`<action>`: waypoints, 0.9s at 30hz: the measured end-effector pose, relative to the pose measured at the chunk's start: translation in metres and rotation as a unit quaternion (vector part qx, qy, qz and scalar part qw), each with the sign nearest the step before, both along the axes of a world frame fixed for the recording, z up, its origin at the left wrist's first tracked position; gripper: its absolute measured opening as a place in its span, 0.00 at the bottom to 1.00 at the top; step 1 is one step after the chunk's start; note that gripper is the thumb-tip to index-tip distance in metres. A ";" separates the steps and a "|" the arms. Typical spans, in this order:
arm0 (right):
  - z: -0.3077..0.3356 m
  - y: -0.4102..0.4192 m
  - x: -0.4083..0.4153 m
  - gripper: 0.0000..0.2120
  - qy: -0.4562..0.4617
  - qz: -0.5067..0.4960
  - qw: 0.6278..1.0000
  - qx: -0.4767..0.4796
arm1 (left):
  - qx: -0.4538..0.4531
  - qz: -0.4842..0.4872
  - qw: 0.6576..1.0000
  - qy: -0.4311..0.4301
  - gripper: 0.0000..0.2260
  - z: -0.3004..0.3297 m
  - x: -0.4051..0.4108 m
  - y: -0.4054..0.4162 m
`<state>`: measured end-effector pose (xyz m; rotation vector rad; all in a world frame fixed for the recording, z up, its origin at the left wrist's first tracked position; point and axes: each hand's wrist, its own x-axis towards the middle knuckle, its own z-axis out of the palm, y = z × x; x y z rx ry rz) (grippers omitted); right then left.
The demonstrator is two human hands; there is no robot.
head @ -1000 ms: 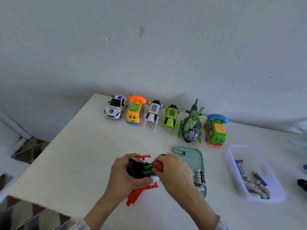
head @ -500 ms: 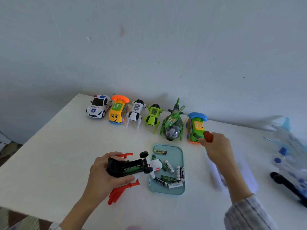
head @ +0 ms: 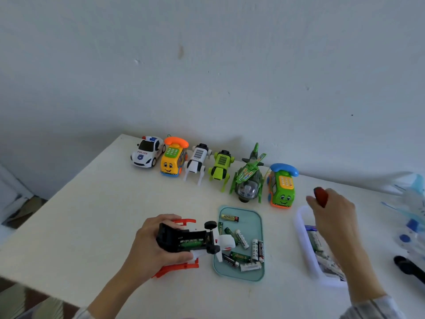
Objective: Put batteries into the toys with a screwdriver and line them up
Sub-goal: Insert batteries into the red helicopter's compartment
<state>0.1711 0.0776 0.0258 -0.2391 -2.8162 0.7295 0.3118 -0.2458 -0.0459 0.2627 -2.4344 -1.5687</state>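
Observation:
My left hand (head: 147,247) grips an upturned toy with orange and white parts (head: 190,240); its black underside faces up and a green battery shows in the open compartment. My right hand (head: 333,215) is closed around a red-handled screwdriver (head: 320,196) over the far end of a white bin (head: 301,229) that holds batteries. A teal tray (head: 258,217) with several loose batteries lies between my hands. Several toys stand in a row by the wall, from a police car (head: 148,151) to a green phone car (head: 281,186).
The table's left edge (head: 69,187) drops to the floor. Blurred blue-and-white plastic objects (head: 411,203) and a black object (head: 409,267) lie at the far right. The wall stands close behind the toy row.
My right hand left the upturned toy and carried the screwdriver right, over the white bin. The left hand kept hold of the toy. The camera view shifted.

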 end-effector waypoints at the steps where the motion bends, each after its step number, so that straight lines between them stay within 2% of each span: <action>1: 0.018 -0.015 0.004 0.15 0.044 0.031 0.998 -0.023 | 0.000 -0.004 1.000 -0.002 0.26 0.000 0.000 0.001; 5: 0.075 -0.088 0.037 0.12 0.210 0.190 0.957 -0.064 | -0.007 -0.015 1.000 -0.005 0.27 0.000 -0.001 -0.002; 6: 0.082 -0.105 0.045 0.11 0.203 0.245 0.942 -0.107 | -0.009 -0.013 1.000 -0.008 0.28 0.000 0.000 -0.003; 9: 0.080 -0.148 0.060 0.09 0.076 0.412 0.876 -0.240 | -0.024 -0.011 1.000 -0.010 0.28 -0.002 -0.001 -0.004; 12: 0.056 -0.180 0.061 0.11 0.023 0.497 0.844 -0.197 | -0.036 -0.013 0.999 -0.011 0.27 0.000 -0.002 -0.004; 15: 0.035 -0.197 0.058 0.09 -0.008 0.528 0.835 -0.155 | -0.032 -0.013 0.999 -0.022 0.23 0.002 -0.003 -0.004; 20: 0.025 -0.207 0.052 0.08 -0.053 0.518 0.847 -0.109 | -0.032 -0.020 0.998 -0.045 0.22 0.006 -0.002 -0.005; 27: 0.027 -0.215 0.052 0.08 -0.063 0.512 0.850 -0.108 | -0.038 -0.028 0.997 -0.069 0.22 0.010 -0.004 -0.005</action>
